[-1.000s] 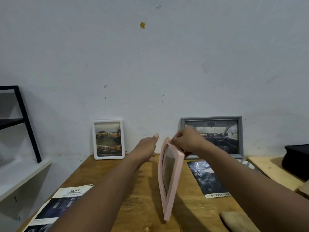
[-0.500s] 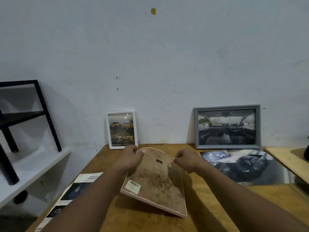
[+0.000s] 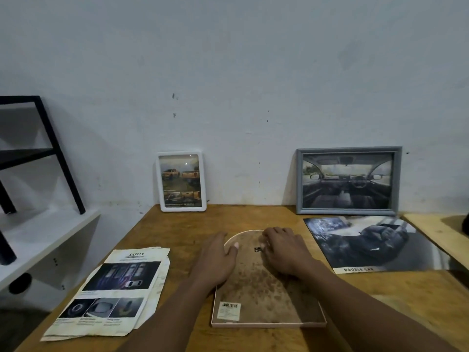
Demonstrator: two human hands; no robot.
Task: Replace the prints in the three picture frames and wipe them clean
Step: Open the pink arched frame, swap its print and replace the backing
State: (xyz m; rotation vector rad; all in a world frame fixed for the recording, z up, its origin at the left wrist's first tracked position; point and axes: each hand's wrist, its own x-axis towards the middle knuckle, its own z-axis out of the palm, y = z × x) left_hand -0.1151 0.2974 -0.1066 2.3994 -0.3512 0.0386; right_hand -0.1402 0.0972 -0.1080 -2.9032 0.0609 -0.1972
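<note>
A pink arched picture frame lies face down on the wooden table, its stained brown backing and barcode sticker up. My left hand rests on its upper left edge, thumb on the backing. My right hand lies on the upper right, fingertips at the small metal hanger. A white frame and a grey frame, both with car prints, lean against the wall. A dark car print lies flat on the right. Safety leaflets lie on the left.
A white shelf with a black metal rack stands left of the table. A lighter wooden board sits at the right edge, with a dark object on it at the frame's border.
The pink frame went from upright and edge-on, to tilted back-up, to lying flat face down on the table. Both hands came down with it and now rest on its top.
</note>
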